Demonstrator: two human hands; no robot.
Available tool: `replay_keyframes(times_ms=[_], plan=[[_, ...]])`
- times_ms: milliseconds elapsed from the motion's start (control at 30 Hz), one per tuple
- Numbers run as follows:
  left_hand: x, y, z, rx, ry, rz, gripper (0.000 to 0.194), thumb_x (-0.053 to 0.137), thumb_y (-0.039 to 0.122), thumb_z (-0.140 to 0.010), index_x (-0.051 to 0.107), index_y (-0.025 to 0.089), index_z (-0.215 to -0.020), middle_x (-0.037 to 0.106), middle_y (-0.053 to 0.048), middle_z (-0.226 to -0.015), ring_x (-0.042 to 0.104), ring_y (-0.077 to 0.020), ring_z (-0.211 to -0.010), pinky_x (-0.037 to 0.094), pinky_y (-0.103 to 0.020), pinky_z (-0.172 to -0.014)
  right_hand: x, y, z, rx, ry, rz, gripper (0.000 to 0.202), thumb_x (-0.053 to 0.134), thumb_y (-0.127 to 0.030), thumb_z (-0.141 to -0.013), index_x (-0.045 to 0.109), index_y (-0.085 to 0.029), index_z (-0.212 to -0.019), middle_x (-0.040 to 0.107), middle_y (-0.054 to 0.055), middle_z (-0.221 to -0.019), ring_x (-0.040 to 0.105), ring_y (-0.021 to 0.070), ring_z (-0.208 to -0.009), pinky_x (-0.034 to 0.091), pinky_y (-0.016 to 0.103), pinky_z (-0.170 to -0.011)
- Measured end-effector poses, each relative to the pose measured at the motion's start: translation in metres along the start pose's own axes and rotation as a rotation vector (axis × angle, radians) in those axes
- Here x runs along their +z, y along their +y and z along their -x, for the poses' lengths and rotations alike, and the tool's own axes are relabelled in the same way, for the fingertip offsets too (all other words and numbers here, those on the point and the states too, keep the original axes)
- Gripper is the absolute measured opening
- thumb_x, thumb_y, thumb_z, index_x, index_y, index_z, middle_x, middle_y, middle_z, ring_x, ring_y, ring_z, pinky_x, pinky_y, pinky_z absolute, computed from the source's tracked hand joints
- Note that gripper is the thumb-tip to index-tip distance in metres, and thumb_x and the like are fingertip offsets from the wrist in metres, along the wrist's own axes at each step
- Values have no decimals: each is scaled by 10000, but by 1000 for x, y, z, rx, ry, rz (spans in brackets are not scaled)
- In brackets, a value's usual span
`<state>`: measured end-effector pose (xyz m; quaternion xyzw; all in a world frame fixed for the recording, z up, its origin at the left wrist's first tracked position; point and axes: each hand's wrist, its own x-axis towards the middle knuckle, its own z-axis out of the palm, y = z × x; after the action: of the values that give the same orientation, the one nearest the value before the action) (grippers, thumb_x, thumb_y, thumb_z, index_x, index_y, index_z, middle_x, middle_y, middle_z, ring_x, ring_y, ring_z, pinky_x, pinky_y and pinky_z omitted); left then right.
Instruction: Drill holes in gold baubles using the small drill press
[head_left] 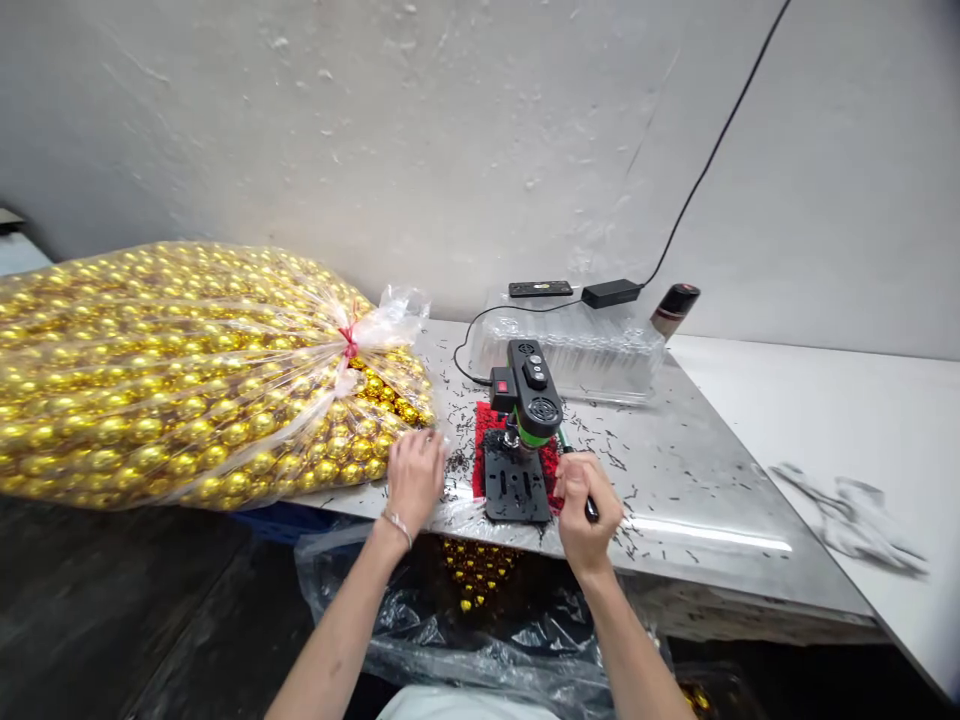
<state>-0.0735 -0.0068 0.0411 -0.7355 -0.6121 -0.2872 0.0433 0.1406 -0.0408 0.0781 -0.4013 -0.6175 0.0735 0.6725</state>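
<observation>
A small black bench drill or press stands on a red mat, its black base plate toward me. My right hand is wrapped round the black-tipped lever on the machine's right side. My left hand has its fingers curled together at the opening of the big clear bag of gold balls; what it holds, if anything, is hidden. Red string ties the bag's neck.
Behind the machine lie a clear plastic tray, a black power adapter and a spray can. Dark shavings litter the metal table. White gloves lie at right. Below is an open bag of gold balls.
</observation>
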Motion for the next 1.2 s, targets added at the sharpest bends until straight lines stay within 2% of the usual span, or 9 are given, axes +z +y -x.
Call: replay_keyframes(times_ms=[67,167,367,533,633,700,800,933,1200], plan=[[-1,-17,-43,-115,-226,-129,233,470,133,-932,683,134,-1027,659,-181,-1122,565,-335,-1088,438,-517,-928,0,0,0,-15,-5,2,323,440,-140,-941,447,-204,-625,509,-3,-679,505,135,-667,381,289,-613],[9,-29,-92,-138,-369,-113,119,578,111,-884,694,95,-909,681,-173,-976,615,-315,-1014,469,-489,-918,0,2,1,-15,-11,-3,315,435,-141,-940,453,-204,-633,510,-4,-681,508,136,-672,387,287,-618],[37,-27,-122,-152,-453,52,283,611,338,-928,619,149,-1138,644,-86,-1140,643,-199,-982,552,-405,-852,-2,3,3,-15,-23,-1,303,425,-150,-940,461,-206,-645,516,4,-697,506,136,-660,395,284,-598],[10,-35,-98,-160,-388,163,103,716,195,-806,695,97,-830,686,-96,-854,661,-262,-915,513,-407,-881,-2,4,4,-24,-23,24,321,417,-149,-941,452,-208,-627,513,9,-681,511,140,-653,394,289,-587],[-12,-29,-66,-249,-278,400,288,680,287,-836,692,109,-1062,710,-107,-983,663,-246,-930,525,-399,-871,-1,4,5,-25,-2,26,321,419,-160,-941,459,-208,-626,512,9,-667,509,143,-636,390,294,-575],[-14,-13,-40,-419,-174,811,416,665,416,-841,669,149,-1158,715,-101,-1058,667,-218,-935,536,-379,-855,0,5,6,-24,13,18,316,422,-152,-939,462,-207,-630,511,7,-668,504,139,-631,388,290,-569],[6,20,-8,-633,-140,1246,539,746,515,-724,690,166,-1131,715,-99,-1101,663,-204,-954,531,-348,-849,0,5,6,-29,14,3,312,427,-133,-935,461,-205,-633,509,4,-668,506,136,-640,391,286,-574],[48,50,11,-744,-210,1400,559,759,506,-693,669,140,-1106,723,-112,-1061,677,-197,-920,528,-326,-824,-3,3,5,-32,-31,22,312,421,-131,-938,455,-205,-637,516,7,-680,518,137,-654,400,287,-582],[72,56,12,-324,-197,931,319,658,350,-824,656,192,-1101,725,-96,-1066,658,-233,-1011,494,-402,-937,-5,1,5,-26,-53,53,305,409,-127,-943,453,-208,-653,525,14,-690,521,133,-644,402,281,-568]])
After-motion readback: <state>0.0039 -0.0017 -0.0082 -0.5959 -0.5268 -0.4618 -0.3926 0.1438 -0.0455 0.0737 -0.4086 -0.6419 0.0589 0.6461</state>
